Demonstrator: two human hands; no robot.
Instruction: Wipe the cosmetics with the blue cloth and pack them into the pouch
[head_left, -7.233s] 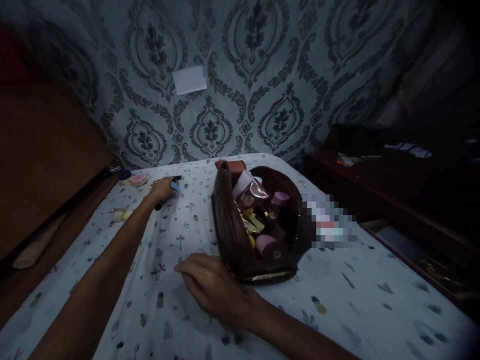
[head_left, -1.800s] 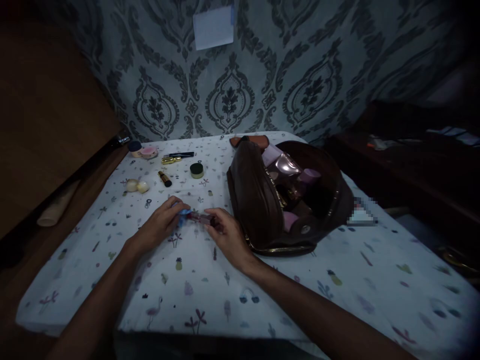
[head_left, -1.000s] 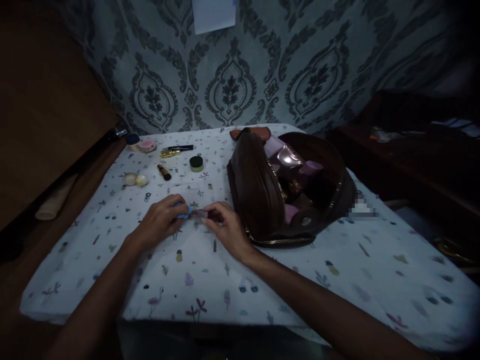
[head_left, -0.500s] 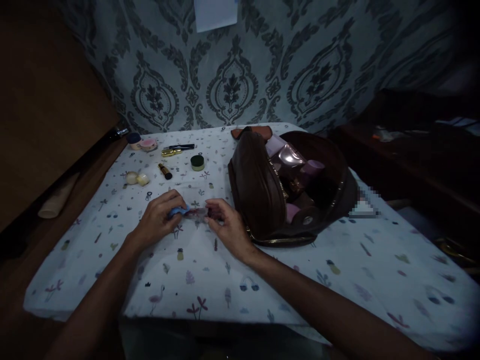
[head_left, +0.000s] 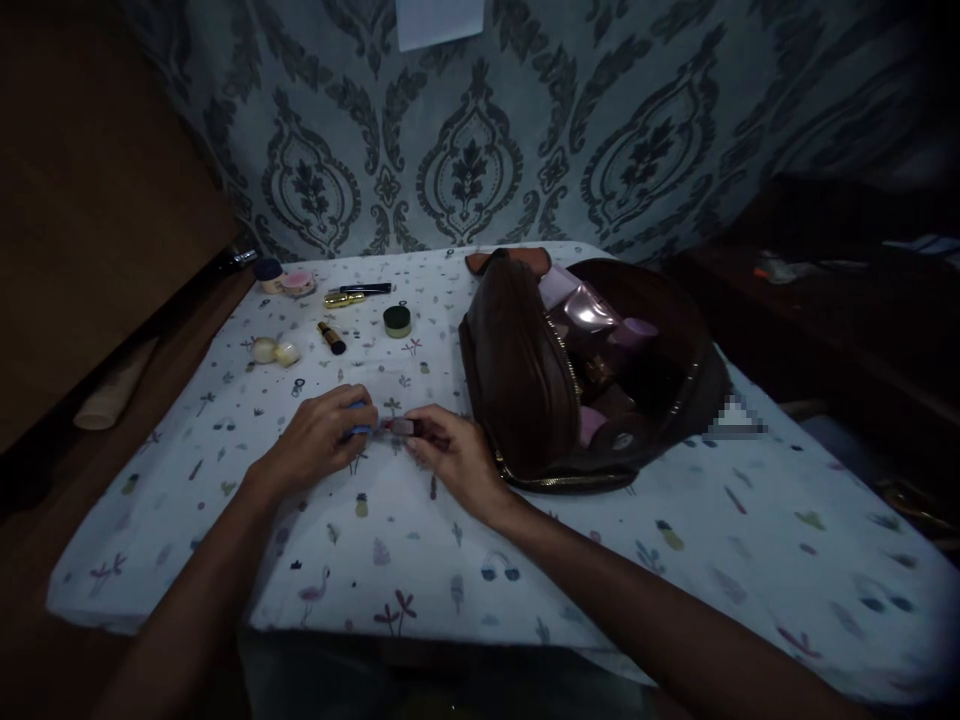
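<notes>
My left hand [head_left: 326, 425] is closed round a small piece of blue cloth [head_left: 361, 418], mostly hidden by the fingers. My right hand [head_left: 450, 450] pinches a small clear tube with reddish contents [head_left: 399, 427], perhaps a lip gloss; its other end reaches the blue cloth. Just right of my right hand stands an open brown leather bag [head_left: 517, 380] with pink pouches and containers [head_left: 592, 315] inside. Beyond my hands lie a small gold-and-black tube [head_left: 330, 338] and a round green jar with a dark lid [head_left: 397, 321].
Farther back are a gold tube [head_left: 344, 300], a black stick [head_left: 365, 289], a pink round compact [head_left: 298, 283] and a dark-lidded jar [head_left: 268, 275]. Two pale yellow pieces [head_left: 275, 350] sit at the left. The table wears a patterned white cloth [head_left: 337, 580]; an orange-brown case [head_left: 510, 262] lies behind the bag.
The blue cloth is now more covered by my left fingers. My right hand has shifted slightly left along the tube. The view has shifted a little.
</notes>
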